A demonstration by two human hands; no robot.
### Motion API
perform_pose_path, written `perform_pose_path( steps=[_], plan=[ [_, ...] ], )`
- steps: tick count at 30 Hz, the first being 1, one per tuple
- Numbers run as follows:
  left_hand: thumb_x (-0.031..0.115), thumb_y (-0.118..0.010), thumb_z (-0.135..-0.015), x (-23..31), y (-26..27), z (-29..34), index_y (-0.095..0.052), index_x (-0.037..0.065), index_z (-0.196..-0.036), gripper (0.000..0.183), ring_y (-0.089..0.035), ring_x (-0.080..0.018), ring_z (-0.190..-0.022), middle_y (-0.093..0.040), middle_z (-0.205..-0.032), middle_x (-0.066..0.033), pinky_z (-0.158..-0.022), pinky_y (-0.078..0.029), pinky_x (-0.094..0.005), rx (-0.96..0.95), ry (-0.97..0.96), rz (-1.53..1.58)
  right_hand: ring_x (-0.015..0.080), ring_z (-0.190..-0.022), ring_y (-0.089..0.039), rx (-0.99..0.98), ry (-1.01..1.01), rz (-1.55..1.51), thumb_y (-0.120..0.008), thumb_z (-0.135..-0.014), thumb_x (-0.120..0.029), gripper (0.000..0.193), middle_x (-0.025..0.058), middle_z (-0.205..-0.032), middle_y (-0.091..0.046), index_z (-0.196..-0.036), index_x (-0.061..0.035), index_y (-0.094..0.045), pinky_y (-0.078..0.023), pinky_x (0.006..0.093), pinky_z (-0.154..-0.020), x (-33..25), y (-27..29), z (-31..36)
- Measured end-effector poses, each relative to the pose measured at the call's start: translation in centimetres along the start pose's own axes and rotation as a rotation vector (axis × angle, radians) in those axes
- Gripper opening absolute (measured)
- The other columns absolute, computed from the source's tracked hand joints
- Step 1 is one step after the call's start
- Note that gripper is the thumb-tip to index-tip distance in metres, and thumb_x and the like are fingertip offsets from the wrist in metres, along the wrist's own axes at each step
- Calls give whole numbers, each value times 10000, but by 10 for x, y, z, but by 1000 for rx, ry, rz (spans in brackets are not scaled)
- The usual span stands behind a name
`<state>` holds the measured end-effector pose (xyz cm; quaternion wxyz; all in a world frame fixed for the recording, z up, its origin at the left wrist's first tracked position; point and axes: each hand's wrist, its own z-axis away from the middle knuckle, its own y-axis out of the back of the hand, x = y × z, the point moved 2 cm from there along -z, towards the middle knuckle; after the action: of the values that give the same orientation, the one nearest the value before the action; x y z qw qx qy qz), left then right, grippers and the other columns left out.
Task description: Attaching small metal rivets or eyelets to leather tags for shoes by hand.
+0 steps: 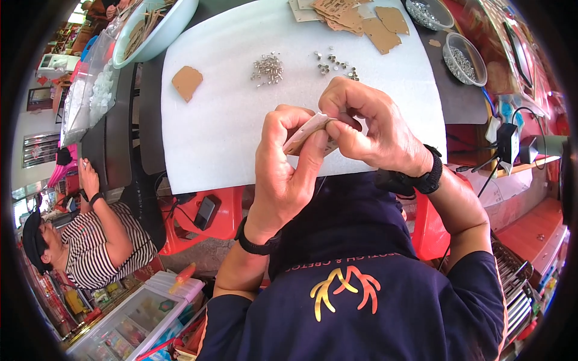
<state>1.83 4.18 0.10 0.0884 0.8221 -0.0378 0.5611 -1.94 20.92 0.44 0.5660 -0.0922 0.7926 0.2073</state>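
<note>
In front of my chest, above the white sheet (217,138), both hands hold a folded tan piece (306,131) that looks like leather or card, with a pale inner side. My left hand (280,174) grips it between thumb and fingers. My right hand (379,129) is closed in a pinch at its upper right corner; any small part between those fingertips is hidden. Beyond the hands lie a pile of small silver rivets (268,69) and a looser group of short metal caps (335,62). A single flat tan piece (186,83) rests at the left.
More tan pieces (380,35) overlap at the far edge. Two clear bowls of metal parts (463,59) stand at the right. A pale blue basin (183,21) holds brown strips at far left. A co-worker (108,234) sits left. Red stools (226,210) flank me.
</note>
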Motion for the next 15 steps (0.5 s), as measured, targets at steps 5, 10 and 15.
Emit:
perform_pose_path(
  steps=[5,10,15],
  plan=[
    [98,-582,-983,0,5,-1,-489,17,-1101,170,-544,-79,-837,-566,-981,-46,-759,-466,-228,77,241,205,46,-715,-461,-75,-242,-169,-614,-943,-210,207,-8,-875,-573,-992,-9,-604,-415,226,-629,6,-1,2],
    [115,-614,-969,-6,16,-5,-501,15,-1144,231,-618,-93,-957,-650,-1077,-90,-855,-504,-249,256,371,450,33,-704,-509,-59,-386,-144,-628,-969,-278,315,-19,-776,-606,-1074,15,-675,-439,227,-610,1,7,9],
    [112,-630,-958,-4,17,-7,-511,22,-1138,235,-621,-96,-940,-647,-1068,-83,-832,-508,-247,280,401,493,22,-656,-453,-147,-456,-158,-632,-973,-297,323,-40,-709,-550,-992,20,-687,-381,222,-550,2,-1,19]
  ],
)
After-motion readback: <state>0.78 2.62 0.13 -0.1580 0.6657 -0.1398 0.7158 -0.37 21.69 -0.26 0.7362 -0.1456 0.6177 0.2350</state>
